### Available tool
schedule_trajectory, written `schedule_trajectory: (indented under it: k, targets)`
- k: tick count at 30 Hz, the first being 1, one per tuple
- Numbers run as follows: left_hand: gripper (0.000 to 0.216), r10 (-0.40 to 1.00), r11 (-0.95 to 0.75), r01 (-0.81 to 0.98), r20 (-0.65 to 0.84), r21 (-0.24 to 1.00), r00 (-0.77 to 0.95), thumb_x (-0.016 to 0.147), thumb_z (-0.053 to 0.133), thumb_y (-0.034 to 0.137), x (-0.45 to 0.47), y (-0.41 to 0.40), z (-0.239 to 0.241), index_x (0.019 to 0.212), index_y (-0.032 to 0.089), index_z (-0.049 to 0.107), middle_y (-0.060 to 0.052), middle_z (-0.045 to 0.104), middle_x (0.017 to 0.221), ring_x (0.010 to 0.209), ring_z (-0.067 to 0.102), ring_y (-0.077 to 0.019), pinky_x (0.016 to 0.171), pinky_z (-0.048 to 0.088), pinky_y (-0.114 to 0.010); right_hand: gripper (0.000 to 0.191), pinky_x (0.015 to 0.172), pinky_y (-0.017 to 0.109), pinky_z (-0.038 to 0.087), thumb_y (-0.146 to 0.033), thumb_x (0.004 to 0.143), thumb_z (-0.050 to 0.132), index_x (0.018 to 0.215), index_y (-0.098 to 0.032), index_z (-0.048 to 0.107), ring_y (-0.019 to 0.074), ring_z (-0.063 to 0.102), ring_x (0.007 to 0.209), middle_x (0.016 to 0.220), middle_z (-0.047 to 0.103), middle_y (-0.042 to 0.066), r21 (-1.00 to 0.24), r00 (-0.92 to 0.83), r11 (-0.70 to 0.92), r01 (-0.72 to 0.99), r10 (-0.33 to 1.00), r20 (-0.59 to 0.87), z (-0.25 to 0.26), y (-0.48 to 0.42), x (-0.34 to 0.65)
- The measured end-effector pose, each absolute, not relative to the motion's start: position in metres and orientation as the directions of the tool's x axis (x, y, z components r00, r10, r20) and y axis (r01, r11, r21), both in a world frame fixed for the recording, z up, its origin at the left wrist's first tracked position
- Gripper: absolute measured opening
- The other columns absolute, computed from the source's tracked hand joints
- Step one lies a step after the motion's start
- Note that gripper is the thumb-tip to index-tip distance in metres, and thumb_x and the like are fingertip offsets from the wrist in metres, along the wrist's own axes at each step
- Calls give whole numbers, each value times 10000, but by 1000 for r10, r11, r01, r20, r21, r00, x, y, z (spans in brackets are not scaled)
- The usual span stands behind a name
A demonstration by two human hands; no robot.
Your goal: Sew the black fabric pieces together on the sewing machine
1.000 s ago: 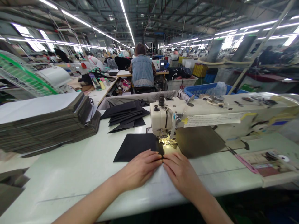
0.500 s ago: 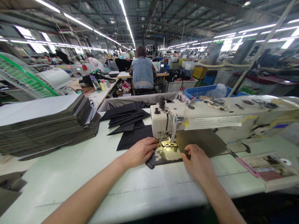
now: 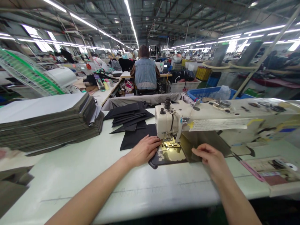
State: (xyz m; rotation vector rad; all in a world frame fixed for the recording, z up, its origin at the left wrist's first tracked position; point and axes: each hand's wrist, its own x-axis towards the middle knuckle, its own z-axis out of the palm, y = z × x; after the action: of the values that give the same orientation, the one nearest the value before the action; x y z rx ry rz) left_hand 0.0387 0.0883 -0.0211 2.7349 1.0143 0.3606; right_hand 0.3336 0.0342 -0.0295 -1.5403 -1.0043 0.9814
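Left hand: the left hand [image 3: 144, 150] lies released, palm down, with its fingers spread on the near right corner of a flat black fabric piece [image 3: 134, 139]. Its fingertips are just beside the brass-coloured presser foot [image 3: 170, 144].
Right hand: the right hand [image 3: 210, 157] is clenched on the near left corner of a dark olive-grey fabric piece [image 3: 206, 140], which lies under the machine arm.
Machine: a cream-coloured industrial sewing machine [image 3: 211, 115]. The glossy metal plate [image 3: 168, 155] under the foot lies between the two hands.
Edges and room: the pale green counter [image 3: 93, 178] is bare from the hands to its near edge. A tall stack of grey-brown sheets [image 3: 47, 125] closes the left side. A loose pile of black cut pieces [image 3: 128, 115] sits just behind the black fabric piece. A shallow tray of small parts [image 3: 274, 170] sits at the right edge, well apart from the right hand.
Writing: a long white paper strip [image 3: 217, 124] along the machine arm carries print too small to read.
Change: a second ago both hands met at the plate's near edge. Half a second ago the right hand rested at the plate's right edge. It is now farther right, and the olive-grey piece's left edge is raised.
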Motion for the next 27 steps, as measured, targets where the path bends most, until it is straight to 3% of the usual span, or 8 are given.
schedule_trajectory:
  k: [2,4,7,9,15,21,24,27]
  targets:
    - [383,696,-713,652,143,259,704,1003,440,197,37,83,-23,1357,208,585,-123,573,1410,1322,521,-285,1163,324,-573,398,439,255,244,-545,599,804,668,-204,610,101,344,476,578,481,-50,-991,394,-88,98,918,-42,-23,28,334]
    - [380,728,-682,680,154,269,668,1001,454,216,32,78,-27,1357,215,589,-129,561,1423,1350,499,-293,1162,318,-575,387,490,284,331,-577,675,756,668,-216,616,138,417,531,620,526,-16,-942,433,-2,335,888,152,-16,18,333]
    - [381,751,-657,696,177,290,636,997,470,238,20,78,-31,1358,224,593,-131,552,1437,1367,488,-290,1165,311,-565,418,717,390,459,-623,794,638,627,-241,600,245,570,754,785,633,72,-629,255,147,763,826,502,-10,-5,331]
    - [378,758,-649,703,171,291,630,1007,454,247,13,82,-31,1360,225,587,-131,545,1452,1363,498,-278,1163,310,-565,419,762,402,480,-612,862,564,646,-253,581,266,609,815,845,652,86,-491,113,232,840,809,576,-11,-21,329]
    - [381,760,-649,738,212,186,614,902,555,212,25,70,-7,1273,151,614,-158,659,1284,1327,525,-335,1186,240,-594,238,512,232,480,-390,910,600,714,-267,544,146,582,527,635,584,-28,-461,-214,409,788,883,418,-35,-53,303]
    - [713,362,-898,288,187,333,913,882,565,237,54,6,-1,1544,162,311,-78,365,1606,1524,226,-247,1257,191,-427,148,541,188,489,-193,838,601,732,-252,516,123,606,558,650,597,-47,-553,-372,504,663,863,341,-44,-60,269]
    - [559,410,-878,309,243,365,879,867,515,138,50,9,-12,1424,173,487,-76,544,1479,1463,371,-224,1227,282,-416,155,537,208,480,-215,844,580,714,-253,504,131,594,548,636,580,-44,-565,-282,443,696,892,353,-48,-58,267]
    - [429,695,-716,603,286,351,660,880,433,47,38,43,-20,1233,183,635,-73,670,1310,1297,562,-171,1131,422,-322,107,525,241,473,-316,855,568,768,-253,556,150,584,529,625,572,-35,-607,-10,261,750,923,384,-47,-51,276]
